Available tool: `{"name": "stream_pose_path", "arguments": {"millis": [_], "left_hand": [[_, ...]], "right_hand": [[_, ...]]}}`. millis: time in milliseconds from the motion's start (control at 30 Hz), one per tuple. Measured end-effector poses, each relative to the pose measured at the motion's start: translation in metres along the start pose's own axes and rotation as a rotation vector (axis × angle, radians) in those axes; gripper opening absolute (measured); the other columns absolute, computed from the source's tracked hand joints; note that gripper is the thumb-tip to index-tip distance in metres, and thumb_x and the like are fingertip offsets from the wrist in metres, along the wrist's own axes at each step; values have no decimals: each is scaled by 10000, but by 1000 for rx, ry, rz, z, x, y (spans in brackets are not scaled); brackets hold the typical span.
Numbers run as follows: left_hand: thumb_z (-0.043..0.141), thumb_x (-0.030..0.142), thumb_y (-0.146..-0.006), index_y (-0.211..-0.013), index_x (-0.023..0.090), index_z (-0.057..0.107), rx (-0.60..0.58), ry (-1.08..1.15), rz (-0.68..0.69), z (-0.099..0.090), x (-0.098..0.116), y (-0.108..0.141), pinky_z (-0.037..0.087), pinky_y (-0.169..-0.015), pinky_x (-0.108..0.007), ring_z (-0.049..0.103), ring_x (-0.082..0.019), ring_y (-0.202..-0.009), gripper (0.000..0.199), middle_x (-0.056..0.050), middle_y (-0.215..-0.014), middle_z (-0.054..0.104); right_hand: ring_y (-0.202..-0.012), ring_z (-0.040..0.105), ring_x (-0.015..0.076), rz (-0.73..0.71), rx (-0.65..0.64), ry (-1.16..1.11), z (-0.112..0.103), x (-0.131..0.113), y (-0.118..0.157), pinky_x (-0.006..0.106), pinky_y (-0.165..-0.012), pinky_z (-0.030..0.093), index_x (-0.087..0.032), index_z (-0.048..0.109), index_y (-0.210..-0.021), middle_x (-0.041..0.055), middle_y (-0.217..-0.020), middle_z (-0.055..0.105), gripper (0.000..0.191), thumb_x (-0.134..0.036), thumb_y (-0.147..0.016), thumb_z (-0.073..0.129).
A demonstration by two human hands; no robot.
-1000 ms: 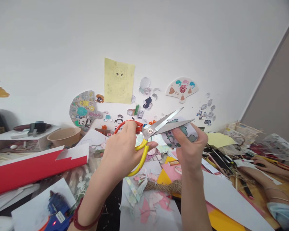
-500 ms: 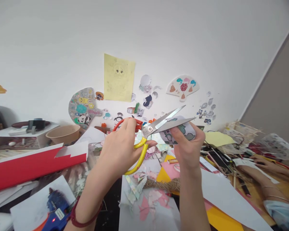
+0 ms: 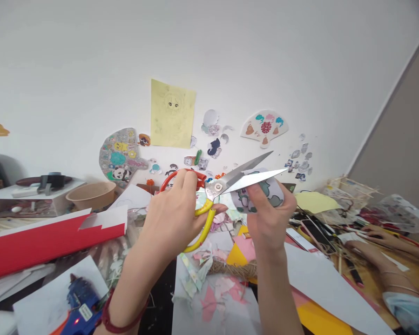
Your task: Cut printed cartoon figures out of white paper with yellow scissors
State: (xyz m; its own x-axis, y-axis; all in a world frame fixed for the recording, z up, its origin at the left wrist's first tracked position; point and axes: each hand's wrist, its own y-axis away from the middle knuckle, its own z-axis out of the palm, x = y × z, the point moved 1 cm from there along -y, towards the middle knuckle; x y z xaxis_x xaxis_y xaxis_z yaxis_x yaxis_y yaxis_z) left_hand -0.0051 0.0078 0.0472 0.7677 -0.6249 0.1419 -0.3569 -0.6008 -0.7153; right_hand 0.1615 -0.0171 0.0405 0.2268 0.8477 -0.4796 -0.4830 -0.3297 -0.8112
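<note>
My left hand (image 3: 176,209) is closed round the handles of a pair of scissors (image 3: 218,187), one loop red and the other yellow. Their blades stand apart and point right, passing close to the paper in my other hand; whether they touch it I cannot tell. My right hand (image 3: 270,209) pinches a small paper cutout (image 3: 274,193) with a green cartoon figure printed on it. The right thumb lies across its front, hiding part of the picture. Both hands are raised above the cluttered table.
Paper scraps (image 3: 212,298) and a twine coil (image 3: 232,268) lie below my hands. At left are a blue glue gun (image 3: 82,304), red card (image 3: 49,239) and a tan bowl (image 3: 92,194). Another person's hands (image 3: 373,253) rest at right. Paper fans (image 3: 265,128) lean on the wall.
The scissors have shifted slightly right and their blades have turned a little, with the lower one now bright. My right hand has tilted, showing more of the cutout's figure.
</note>
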Motion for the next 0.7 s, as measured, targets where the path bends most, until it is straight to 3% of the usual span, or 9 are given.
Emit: {"name": "stream_pose_path", "arguments": {"millis": [233,467,700], "left_hand": [[331,645,-929,-1071,211,413,-11,-7,1,-3,0,0,381,-552,-347,669,-300,-860,464,-108,-1112,609],[411,628,-903,-1054,223,419,-26,5,-21,-4,0,1,408,-580,-350,660,-283,-805,433,-87,-1044,646],[448,609,-885,-1086,211,397,-7,3,23,-4,0,3,397,-589,-363,642,-296,-776,449,-81,-978,633]], "right_hand": [[-544,479,114,-29,48,-35,5,5,4,254,-481,436,-226,705,-703,-29,-583,538,163,-353,-746,797],[-561,517,115,37,104,-50,5,3,3,249,-507,475,-215,707,-719,-19,-619,572,179,-344,-697,830],[-607,559,130,111,-9,-169,5,9,0,282,-569,509,-209,688,-692,-16,-660,605,202,-365,-698,816]]}}
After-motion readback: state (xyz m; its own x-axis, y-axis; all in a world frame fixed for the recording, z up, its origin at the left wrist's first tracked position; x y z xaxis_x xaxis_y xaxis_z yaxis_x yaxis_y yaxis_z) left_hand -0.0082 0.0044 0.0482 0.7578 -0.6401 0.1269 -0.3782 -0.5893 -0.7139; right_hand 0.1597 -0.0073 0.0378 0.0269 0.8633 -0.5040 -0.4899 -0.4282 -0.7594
